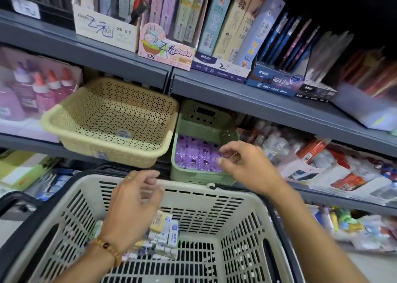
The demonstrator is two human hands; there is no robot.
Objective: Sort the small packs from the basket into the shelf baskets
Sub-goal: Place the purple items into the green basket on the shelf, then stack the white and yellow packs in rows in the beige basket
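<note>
A cream slotted shopping basket (240, 209) fills the bottom of the view, with several small white and yellow packs (163, 231) piled at its far left. On the shelf above stand a beige perforated basket (107, 119), empty, and a green basket (193, 175) lined with purple packs (193, 154). My right hand (242, 164) hovers over the green basket's front right corner, fingers loosely curled, nothing visible in it. My left hand (133, 205) hangs over the shopping basket above the packs, fingers loosely bent and empty.
Grey shelves (129, 61) run across the view. Boxes of pencil leads and pens (171, 25) stand on the upper shelf. Glue bottles (38, 89) sit at left, bagged stationery (322, 160) at right. The shopping basket has a black handle (19, 229).
</note>
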